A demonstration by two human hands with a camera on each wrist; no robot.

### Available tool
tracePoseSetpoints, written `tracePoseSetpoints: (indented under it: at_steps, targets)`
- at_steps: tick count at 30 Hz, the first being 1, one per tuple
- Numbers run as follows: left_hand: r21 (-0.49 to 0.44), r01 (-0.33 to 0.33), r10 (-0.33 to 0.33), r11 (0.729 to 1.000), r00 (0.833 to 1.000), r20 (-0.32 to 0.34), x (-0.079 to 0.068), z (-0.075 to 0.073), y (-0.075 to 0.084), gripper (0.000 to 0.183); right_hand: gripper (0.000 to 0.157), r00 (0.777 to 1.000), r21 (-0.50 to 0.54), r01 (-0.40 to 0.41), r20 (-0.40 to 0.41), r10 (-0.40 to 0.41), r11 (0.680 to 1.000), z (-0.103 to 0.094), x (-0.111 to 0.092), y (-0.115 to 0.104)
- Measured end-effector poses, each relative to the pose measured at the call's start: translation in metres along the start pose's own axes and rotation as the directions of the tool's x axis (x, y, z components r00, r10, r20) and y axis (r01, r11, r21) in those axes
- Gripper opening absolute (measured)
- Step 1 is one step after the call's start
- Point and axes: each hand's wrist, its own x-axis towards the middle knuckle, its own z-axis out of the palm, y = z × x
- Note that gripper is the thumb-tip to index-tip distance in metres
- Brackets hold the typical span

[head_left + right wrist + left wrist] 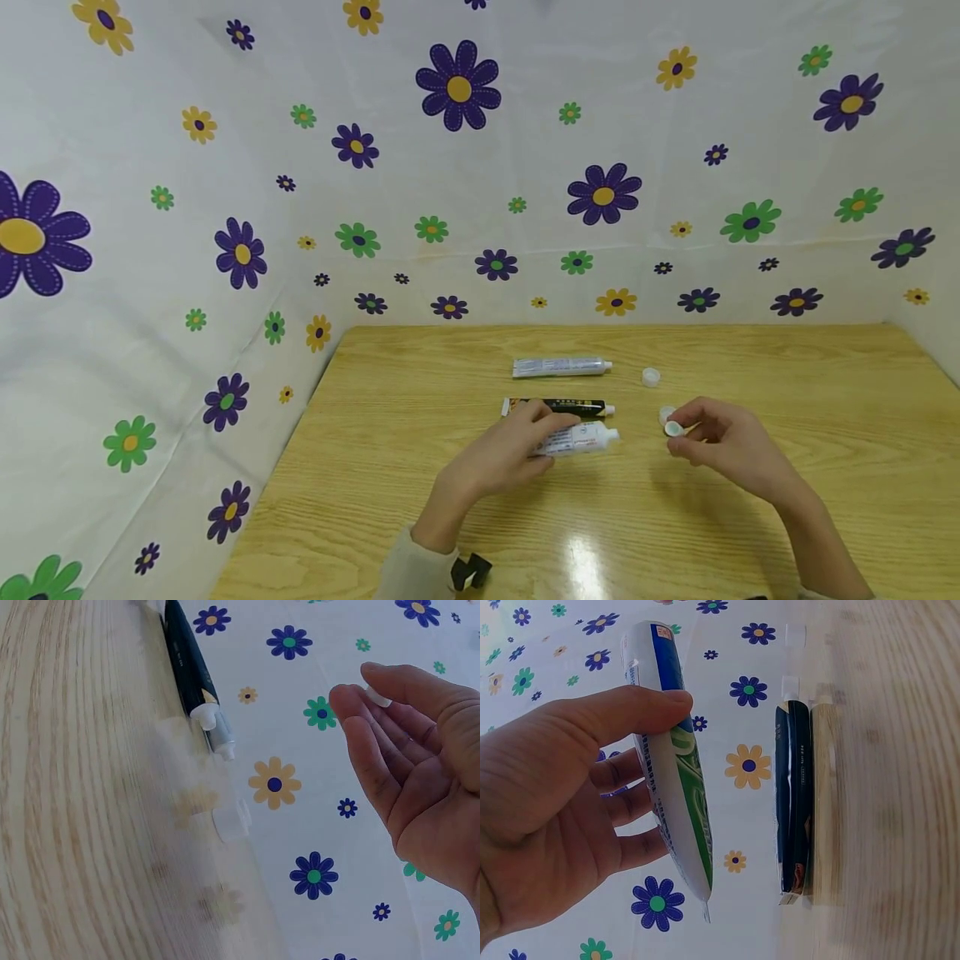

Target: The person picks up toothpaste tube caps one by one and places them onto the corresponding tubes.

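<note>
My left hand [498, 457] grips a white toothpaste tube [588, 437] by its body. In the left wrist view this tube [679, 776] shows a green and blue printed side, with the thumb across it. Its bare nozzle points right in the head view. To the right, my right hand [738, 450] pinches a small white cap [673, 428] between thumb and fingertips, its hollow side showing. The right wrist view has the cap [377, 697] partly hidden by the fingers. Just behind the held tube lies a black toothpaste tube [592, 407] with an uncapped white nozzle.
Farther back on the wooden table [405, 383] lies a silvery-white tube [562, 367], nozzle to the right. One white cap [651, 377] stands right of it; another cap [665, 412] sits just behind the pinched one. A flowered sheet [517, 233] walls the table's back and sides.
</note>
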Motion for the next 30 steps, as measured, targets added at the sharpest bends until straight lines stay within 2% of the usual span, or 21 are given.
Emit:
tracePoseSetpoints:
  at_steps: [6,13,18,24,30]
  targets:
    - [0.005,0.005,-0.005,1.000,1.000,-0.001,-0.001,-0.002,0.001,0.055,0.021,1.000,0.043,0.029,-0.015,-0.028,0.999,0.001,0.000,-0.002]
    - [0.016,-0.018,0.018,1.000,0.999,-0.050,-0.004,-0.005,0.005,0.054,0.026,0.999,0.043,0.035,-0.002,-0.035,0.998,0.008,0.001,-0.010]
    - [0.026,-0.043,0.045,0.999,0.997,-0.067,0.001,-0.006,0.010,0.053,0.023,0.996,-0.020,0.074,-0.051,-0.075,0.997,0.008,-0.001,-0.018]
    - [0.016,0.013,-0.012,1.000,0.997,-0.074,0.006,-0.017,0.017,0.055,0.025,0.989,-0.102,0.100,-0.101,-0.111,0.990,0.013,-0.001,-0.027]
    - [0.040,0.027,-0.024,0.999,0.996,-0.081,0.003,-0.022,0.020,0.053,0.028,0.963,-0.215,0.184,-0.155,-0.219,0.959,0.021,-0.003,-0.036]
